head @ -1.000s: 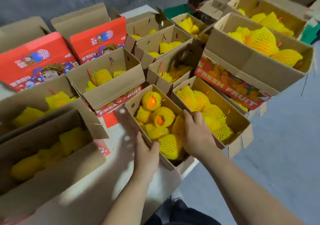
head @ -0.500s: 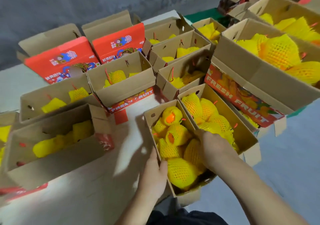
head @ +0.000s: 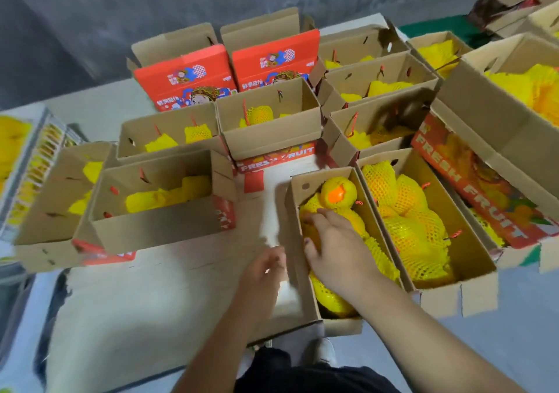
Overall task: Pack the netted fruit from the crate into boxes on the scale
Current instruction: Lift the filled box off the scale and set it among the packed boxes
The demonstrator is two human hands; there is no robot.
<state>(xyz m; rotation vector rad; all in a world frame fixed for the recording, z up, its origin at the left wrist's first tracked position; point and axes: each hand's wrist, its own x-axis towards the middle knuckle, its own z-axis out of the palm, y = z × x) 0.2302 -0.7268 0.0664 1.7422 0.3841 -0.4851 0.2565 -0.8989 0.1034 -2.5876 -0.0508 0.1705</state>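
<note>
Under the right hand (head: 335, 247), netted fruit (head: 337, 193) fills the box (head: 295, 211).

We take this for a fruit packing room or warehouse. Open cardboard boxes (head: 269, 132) crowd a pale counter (head: 151, 296), each holding fruit in yellow foam nets (head: 414, 232). Red printed cartons (head: 184, 78) stand at the far side, one large box (head: 484, 181) reads "FRESH FRUIT", and bare grey concrete (head: 75, 23) lies behind.
</note>
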